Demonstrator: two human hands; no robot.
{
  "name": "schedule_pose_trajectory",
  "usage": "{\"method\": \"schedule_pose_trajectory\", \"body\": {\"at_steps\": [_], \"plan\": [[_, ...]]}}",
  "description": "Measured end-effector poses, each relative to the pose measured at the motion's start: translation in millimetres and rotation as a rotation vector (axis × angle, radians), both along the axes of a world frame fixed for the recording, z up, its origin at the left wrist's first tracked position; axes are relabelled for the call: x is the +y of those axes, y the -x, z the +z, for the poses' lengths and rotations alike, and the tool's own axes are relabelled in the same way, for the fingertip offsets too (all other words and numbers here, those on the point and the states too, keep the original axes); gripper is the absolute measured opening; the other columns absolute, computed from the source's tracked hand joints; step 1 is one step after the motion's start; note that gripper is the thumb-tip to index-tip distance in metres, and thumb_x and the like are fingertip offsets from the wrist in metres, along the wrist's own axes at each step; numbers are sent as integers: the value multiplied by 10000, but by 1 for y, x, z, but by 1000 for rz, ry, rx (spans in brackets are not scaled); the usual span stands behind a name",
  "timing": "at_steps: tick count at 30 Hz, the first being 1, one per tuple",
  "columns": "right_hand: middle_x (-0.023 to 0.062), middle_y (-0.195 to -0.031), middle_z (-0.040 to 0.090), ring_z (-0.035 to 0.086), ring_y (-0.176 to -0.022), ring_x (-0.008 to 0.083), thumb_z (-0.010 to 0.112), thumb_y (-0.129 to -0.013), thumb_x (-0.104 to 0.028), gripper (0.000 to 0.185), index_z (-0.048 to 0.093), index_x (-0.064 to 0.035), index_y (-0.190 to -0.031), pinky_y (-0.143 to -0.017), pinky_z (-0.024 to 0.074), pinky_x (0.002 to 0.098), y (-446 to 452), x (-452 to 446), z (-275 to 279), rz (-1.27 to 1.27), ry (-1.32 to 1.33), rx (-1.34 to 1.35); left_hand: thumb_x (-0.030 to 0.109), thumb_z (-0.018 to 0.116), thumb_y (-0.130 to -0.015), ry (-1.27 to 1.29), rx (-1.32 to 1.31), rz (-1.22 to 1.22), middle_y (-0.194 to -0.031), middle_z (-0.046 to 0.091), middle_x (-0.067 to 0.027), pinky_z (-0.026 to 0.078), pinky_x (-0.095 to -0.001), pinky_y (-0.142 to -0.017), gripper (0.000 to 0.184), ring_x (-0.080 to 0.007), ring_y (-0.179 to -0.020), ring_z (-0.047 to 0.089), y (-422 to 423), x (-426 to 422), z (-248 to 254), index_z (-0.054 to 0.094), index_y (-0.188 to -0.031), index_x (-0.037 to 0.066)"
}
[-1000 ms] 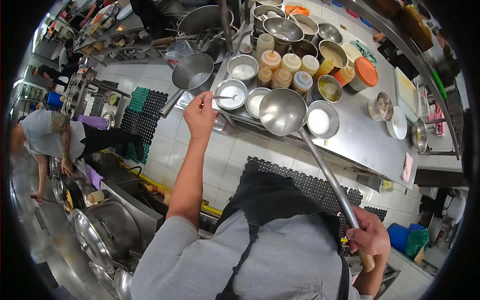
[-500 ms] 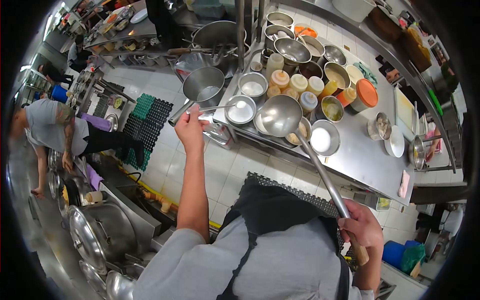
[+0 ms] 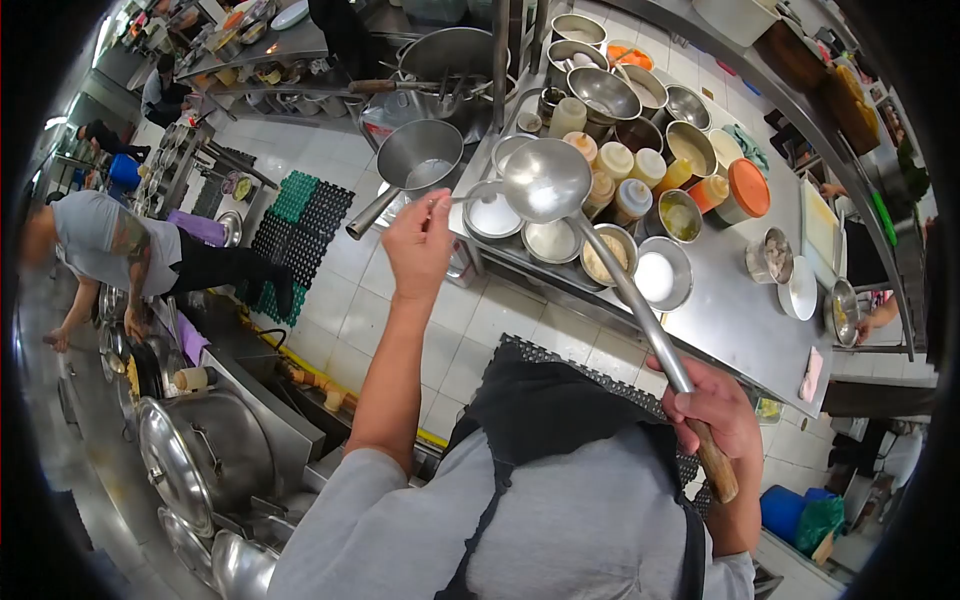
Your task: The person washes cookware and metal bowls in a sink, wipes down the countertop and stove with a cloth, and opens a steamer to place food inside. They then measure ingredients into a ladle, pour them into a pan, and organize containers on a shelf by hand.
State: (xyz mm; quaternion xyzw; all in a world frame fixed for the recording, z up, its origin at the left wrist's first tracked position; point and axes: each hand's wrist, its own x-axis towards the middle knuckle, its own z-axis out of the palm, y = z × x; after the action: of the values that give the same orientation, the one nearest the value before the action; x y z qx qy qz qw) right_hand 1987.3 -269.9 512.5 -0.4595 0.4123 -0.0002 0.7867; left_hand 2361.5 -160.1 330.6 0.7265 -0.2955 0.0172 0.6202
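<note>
My left hand [image 3: 418, 243] pinches the thin handle of a small metal spoon [image 3: 484, 189]. The spoon's head is right beside the ladle's rim, above a steel container of white powder [image 3: 494, 216]; whether it touches the ladle I cannot tell. My right hand [image 3: 712, 405] is wrapped around the long handle of a large steel ladle [image 3: 547, 180], near its wooden end. The ladle's round bowl hangs over the near row of containers, and a little white shows inside it. Nearby sit another steel container of white powder [image 3: 550, 240] and a bowl of tan granules [image 3: 610, 255].
Squeeze bottles [image 3: 632, 200] and several steel bowls crowd the steel table [image 3: 730, 320]. A steel pot with a handle [image 3: 420, 158] stands left of the table. A co-worker [image 3: 125, 250] leans over the left counter, near a big lidded pot [image 3: 205, 460].
My left hand has moved right with the spoon, whose head carried white powder earlier. The ladle's bowl has shifted left and up, toward the spoon.
</note>
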Motion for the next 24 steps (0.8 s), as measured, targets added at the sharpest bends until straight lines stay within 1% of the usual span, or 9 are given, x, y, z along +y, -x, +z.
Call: {"method": "schedule_pose_trajectory", "body": {"at_steps": [5, 8, 11, 14, 17, 18, 21, 23, 24], "plan": [[65, -765, 559, 516, -472, 124, 582, -847, -22, 566, 528, 55, -1405, -445, 410, 242, 8, 2, 4, -29, 12, 83, 140, 683, -974, -80, 86, -50, -827, 721, -87, 492, -250, -510, 185, -100, -576, 660, 5, -13, -38, 758, -1060, -6], [55, -768, 565, 524, -480, 120, 584, -852, 13, 559, 535, 40, -1409, -450, 416, 243, 13, 2, 4, -25, 18, 121, 147, 683, -970, -57, 227, -9, -864, 731, -79, 513, -262, -512, 192, -108, -561, 659, 3, -18, -48, 757, -1052, -10], [46, -773, 573, 533, -487, 117, 596, -865, 23, 547, 542, 27, -1409, -456, 419, 238, 17, 3, 5, -16, 28, 168, 174, 683, -976, -31, 423, 50, -868, 731, -69, 508, -249, -502, 230, -113, -552, 658, -5, -17, -57, 744, -1060, -32], [36, -766, 575, 536, -488, 115, 608, -877, 12, 527, 550, 18, -1401, -463, 421, 236, 19, 4, 4, 0, 47, 206, 222, 694, -982, 83, 577, 116, -832, 722, -59, 464, -227, -477, 282, -109, -538, 646, -12, -13, -64, 731, -1072, -43], [26, -747, 570, 534, -486, 114, 613, -884, 5, 507, 559, 12, -1389, -466, 421, 239, 16, 5, 4, 35, 97, 262, 242, 704, -987, 116, 637, 145, -915, 733, -87, 417, -204, -479, 284, -106, -546, 638, -25, 1, -60, 730, -1117, -10], [22, -740, 568, 533, -485, 113, 614, -886, 4, 501, 562, 10, -1385, -466, 420, 240, 14, 5, 4, 51, 116, 283, 233, 702, -991, 151, 628, 135, -903, 730, -83, 401, -200, -479, 275, -98, -565, 641, -25, 6, -46, 725, -1119, -9], [18, -726, 562, 528, -479, 111, 607, -901, -10, 481, 564, 6, -1379, -463, 418, 238, 6, 2, 1, 119, 140, 303, 204, 685, -1003, 309, 507, 48, -885, 719, -64, 401, -190, -494, 253, -84, -579, 632, -17, 22, 12, 728, -1128, -12], [25, -736, 566, 525, -478, 111, 601, -900, -10, 483, 562, 11, -1382, -462, 416, 238, 2, -4, -10, 118, 89, 211, 171, 680, -1005, 179, 204, 117, -883, 717, -58, 418, -189, -511, 231, -74, -579, 619, -7, 26, 47, 732, -1120, -22], [29, -741, 567, 524, -477, 112, 599, -900, -11, 485, 561, 13, -1383, -462, 415, 238, 0, -6, -13, 117, 64, 166, 154, 678, -1005, 114, 52, 150, -882, 716, -56, 426, -189, -519, 220, -69, -579, 612, -3, 26, 55, 734, -1116, -28]]}}
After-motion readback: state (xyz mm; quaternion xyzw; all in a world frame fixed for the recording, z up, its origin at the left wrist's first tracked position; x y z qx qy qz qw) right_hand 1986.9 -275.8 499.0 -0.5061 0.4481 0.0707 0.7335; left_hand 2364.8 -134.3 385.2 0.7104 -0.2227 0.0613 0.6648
